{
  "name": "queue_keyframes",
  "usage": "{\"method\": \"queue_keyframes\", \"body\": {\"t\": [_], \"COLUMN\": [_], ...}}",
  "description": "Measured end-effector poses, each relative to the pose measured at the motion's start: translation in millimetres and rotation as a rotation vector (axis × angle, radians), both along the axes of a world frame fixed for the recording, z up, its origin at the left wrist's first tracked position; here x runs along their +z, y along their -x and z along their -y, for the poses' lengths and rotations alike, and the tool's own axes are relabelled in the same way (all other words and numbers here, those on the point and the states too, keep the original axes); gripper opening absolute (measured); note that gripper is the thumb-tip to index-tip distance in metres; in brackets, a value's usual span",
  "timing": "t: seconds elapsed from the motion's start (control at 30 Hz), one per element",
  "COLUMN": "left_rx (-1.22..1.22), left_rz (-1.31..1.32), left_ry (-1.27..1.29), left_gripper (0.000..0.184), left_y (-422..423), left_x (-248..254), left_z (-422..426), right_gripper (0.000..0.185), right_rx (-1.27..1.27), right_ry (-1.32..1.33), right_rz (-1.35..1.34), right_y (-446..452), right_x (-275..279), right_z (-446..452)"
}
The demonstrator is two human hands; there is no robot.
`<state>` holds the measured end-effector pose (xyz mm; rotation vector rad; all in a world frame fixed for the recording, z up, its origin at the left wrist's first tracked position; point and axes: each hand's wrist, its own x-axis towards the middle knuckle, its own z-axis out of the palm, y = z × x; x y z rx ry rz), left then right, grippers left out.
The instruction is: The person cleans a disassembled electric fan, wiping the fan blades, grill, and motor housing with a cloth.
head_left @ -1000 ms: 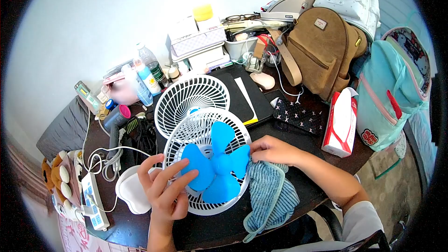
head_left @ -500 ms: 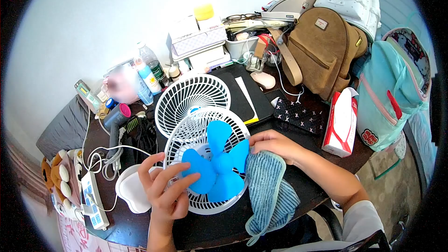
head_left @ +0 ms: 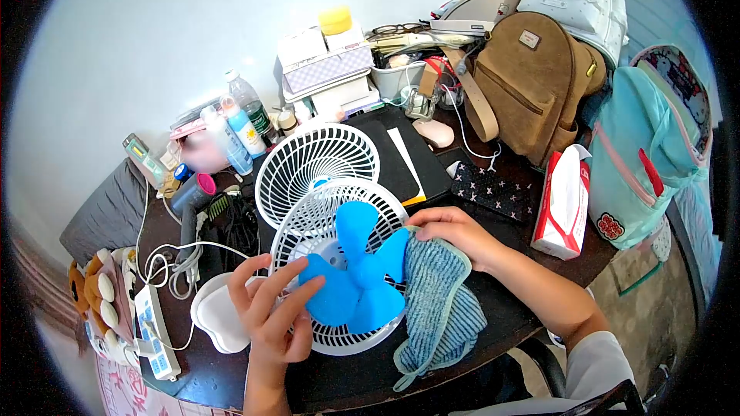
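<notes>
1. Here's the left hand [head_left: 274, 312], in at the left side of the blue fan blade [head_left: 367, 271], fingers spread, with 2 fingertips against its left wing. The thumb sits lower and apart; whether the wing is pinched between the fingers, I cannot tell.

2. Over to the right hand [head_left: 456, 237]: it's closed on the top corner of the striped blue cloth [head_left: 439, 293], thumb and fingers together (a small, neat grip). The cloth hangs slantwise, its long axis running from that hand down towards the person.

3. Now the key spot: the fan blade's right wing lies just left of the right hand, with the cloth's upper edge right alongside it. The right hand is nearer that wing; the left hand has the opposite one.

4. Underneath, the 4 wings spread over the near white guard [head_left: 339, 348]. The far white guard [head_left: 297, 177] lies behind, partly overlapped by the near 1.

5. Off to the right, the tissue box [head_left: 553, 219] stands on the dark desk [head_left: 509, 289], well apart from both hands.
</notes>
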<state>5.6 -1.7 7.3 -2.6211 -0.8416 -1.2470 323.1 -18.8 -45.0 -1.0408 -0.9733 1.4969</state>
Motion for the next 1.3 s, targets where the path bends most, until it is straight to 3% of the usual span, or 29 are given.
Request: {"method": "queue_keyframes", "body": {"t": [0.2,0.43,0.53,0.83,1.07,1.17,1.3], "left_rx": [-0.044,-0.042,-0.03,-0.017,-0.044,-0.092,-0.052], "left_rz": [0.015,0.021,0.026,0.008,0.05,0.3,0.167], "left_ry": [-0.07,-0.086,-0.077,-0.058,-0.095,-0.025,-0.04], "left_gripper": [0.043,0.043,0.045,0.052,0.055,0.06,0.056], "left_y": [-0.5,-0.1,1.1,0.8,3.6,-2.6,-2.5], "left_x": [-0.1,-1.1,-2.2,-1.7,-5.0,-15.8,-8.2], "left_z": [-5.5,-5.4,-4.4,-3.6,-6.8,-7.5,-3.8], "right_gripper": [0.032,0.047,0.037,0.046,0.037,0.039,0.038], "right_rx": [0.035,0.211,0.114,0.004,-0.021,0.004,-0.033], "right_ry": [0.026,0.207,0.208,0.185,0.035,-0.054,-0.303], "right_rz": [0.122,0.279,0.257,0.11,-0.181,-0.144,0.083], "right_y": [-1.6,0.4,0.9,1.4,3.8,5.2,9.9], "right_x": [-3.7,1.3,-1.8,4.9,7.8,4.5,-8.9], "right_z": [-2.0,-1.8,-1.9,-0.5,1.9,2.2,1.4]}}
